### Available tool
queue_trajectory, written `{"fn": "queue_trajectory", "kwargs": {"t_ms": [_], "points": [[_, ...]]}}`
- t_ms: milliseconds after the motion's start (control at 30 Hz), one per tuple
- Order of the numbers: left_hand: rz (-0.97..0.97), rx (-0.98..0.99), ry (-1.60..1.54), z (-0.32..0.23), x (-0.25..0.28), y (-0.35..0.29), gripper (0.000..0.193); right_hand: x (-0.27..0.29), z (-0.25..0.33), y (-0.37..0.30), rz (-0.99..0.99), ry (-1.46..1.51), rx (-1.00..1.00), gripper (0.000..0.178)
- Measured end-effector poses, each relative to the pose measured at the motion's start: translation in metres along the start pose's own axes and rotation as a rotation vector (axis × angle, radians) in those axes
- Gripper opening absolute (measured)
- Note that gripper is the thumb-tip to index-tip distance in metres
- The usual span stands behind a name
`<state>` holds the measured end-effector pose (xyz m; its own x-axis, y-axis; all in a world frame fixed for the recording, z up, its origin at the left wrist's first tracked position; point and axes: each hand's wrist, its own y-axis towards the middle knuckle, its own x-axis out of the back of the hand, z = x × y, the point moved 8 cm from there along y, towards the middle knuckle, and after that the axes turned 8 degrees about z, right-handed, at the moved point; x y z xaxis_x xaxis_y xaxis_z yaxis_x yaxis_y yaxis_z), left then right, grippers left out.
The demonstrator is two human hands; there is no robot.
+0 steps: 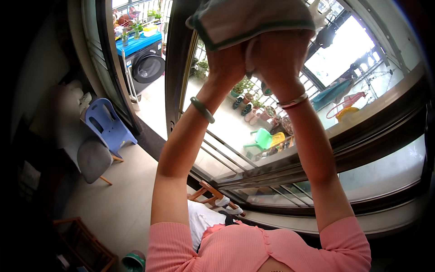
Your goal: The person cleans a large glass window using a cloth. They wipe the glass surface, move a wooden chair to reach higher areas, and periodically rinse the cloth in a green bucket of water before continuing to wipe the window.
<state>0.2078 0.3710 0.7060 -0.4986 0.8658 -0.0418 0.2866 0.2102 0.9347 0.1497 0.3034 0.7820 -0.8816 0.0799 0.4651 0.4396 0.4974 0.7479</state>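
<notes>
Both my arms are raised in front of a dark-framed glass sliding door (179, 68). A white cloth (253, 22) with a green edge hangs over the tops of my hands and hides most of the fingers. My left hand (226, 65) grips it from below, close beside my right hand (281, 61), which also holds it. Between the two hands a pale fold of the cloth hangs down. A green bangle (202, 110) circles my left wrist, and a silver bracelet (293, 101) with a red cord is on my right.
Left of the door stand a blue plastic chair (108, 129) and a grey-seated stool (94, 159). A wooden chair (210, 195) is close below my arms. Beyond the glass are a washing machine (147, 68), potted plants (244, 86), shoes and a green child's chair (263, 139).
</notes>
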Motion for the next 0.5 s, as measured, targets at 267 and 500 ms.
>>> {"fn": "queue_trajectory", "kwargs": {"t_ms": [267,500], "points": [[0.197,0.755,-0.203,0.06,-0.025,-0.262,0.037,-0.118,0.111,-0.155,0.555,0.178,0.459,0.014],[0.318,0.844,-0.261,-0.045,-0.082,-0.434,0.041,-0.092,0.066,-0.316,0.802,0.303,0.395,0.019]]}}
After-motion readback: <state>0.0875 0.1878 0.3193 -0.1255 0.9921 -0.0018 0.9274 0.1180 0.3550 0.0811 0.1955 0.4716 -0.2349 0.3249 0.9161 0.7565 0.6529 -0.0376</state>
